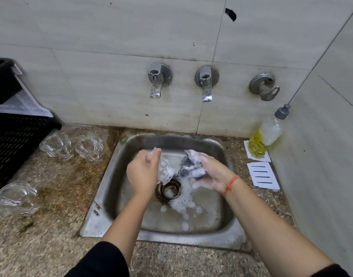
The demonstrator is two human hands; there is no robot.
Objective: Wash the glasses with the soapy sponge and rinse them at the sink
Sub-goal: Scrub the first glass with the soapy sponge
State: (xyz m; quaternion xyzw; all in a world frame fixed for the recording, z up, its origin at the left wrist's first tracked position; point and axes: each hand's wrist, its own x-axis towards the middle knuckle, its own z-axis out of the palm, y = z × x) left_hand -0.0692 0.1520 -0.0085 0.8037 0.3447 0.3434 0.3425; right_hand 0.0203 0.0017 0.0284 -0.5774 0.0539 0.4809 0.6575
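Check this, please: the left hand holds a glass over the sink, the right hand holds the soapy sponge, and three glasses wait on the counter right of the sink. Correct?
Not fully. The head view shows the three glasses on the counter left of the sink, not right. The left hand, glass, right hand and sponge are as stated.

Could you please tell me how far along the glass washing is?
Done: unclear; three glasses on the counter show no foam, washed or waiting. In hand: the left hand holds a foamy glass over the sink, the right hand grips the soapy sponge. Left: rinsing it; both taps are off.
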